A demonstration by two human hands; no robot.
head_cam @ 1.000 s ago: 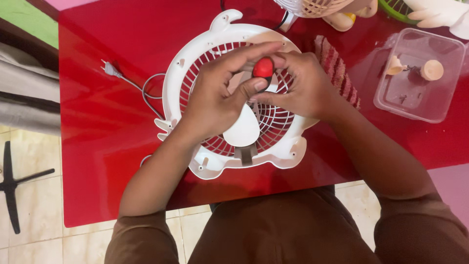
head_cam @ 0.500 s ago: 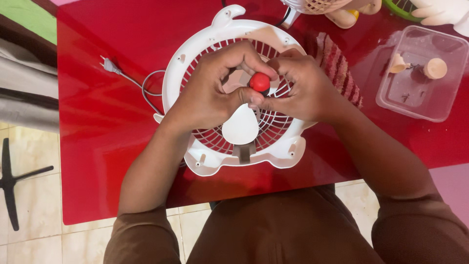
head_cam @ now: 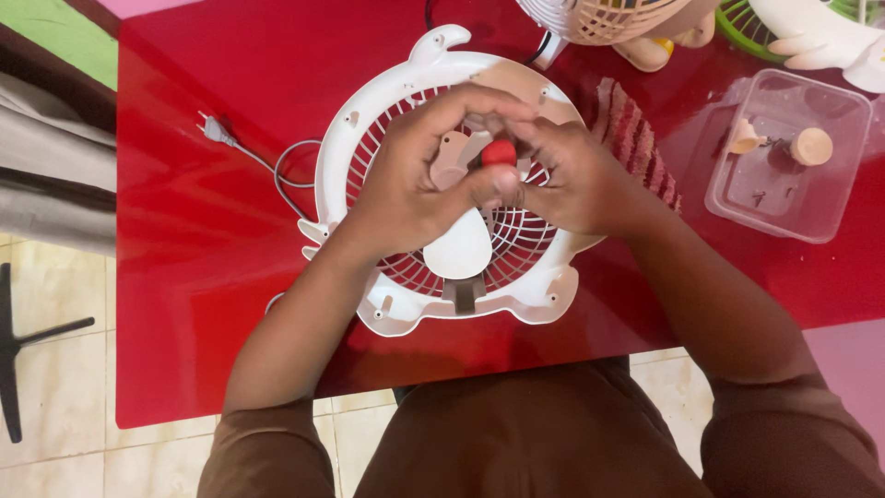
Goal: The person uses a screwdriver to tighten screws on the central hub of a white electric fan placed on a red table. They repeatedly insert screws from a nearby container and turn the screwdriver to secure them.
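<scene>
A white round fan housing (head_cam: 516, 304) with a grille lies flat on the red table (head_cam: 212, 277). A white fan blade (head_cam: 458, 249) shows at its middle. At the hub sits a small red cap (head_cam: 499, 152). My left hand (head_cam: 410, 189) curls over the hub, with its thumb just under the cap and its index finger arched above it. My right hand (head_cam: 576, 180) meets it from the right, fingertips against the cap. Both hands pinch the cap and hide the hub beneath it.
A white plug and cord (head_cam: 217, 129) trail left of the housing. A clear plastic box (head_cam: 834, 207) with small parts stands at the right. A ridged red cloth (head_cam: 636, 138) lies beside the housing. Other fans (head_cam: 599, 18) sit at the far edge. A chair base (head_cam: 18, 350) is on the tiled floor.
My fingers have closed more tightly over the red cap, so less of it shows. The housing has shifted slightly on the table.
</scene>
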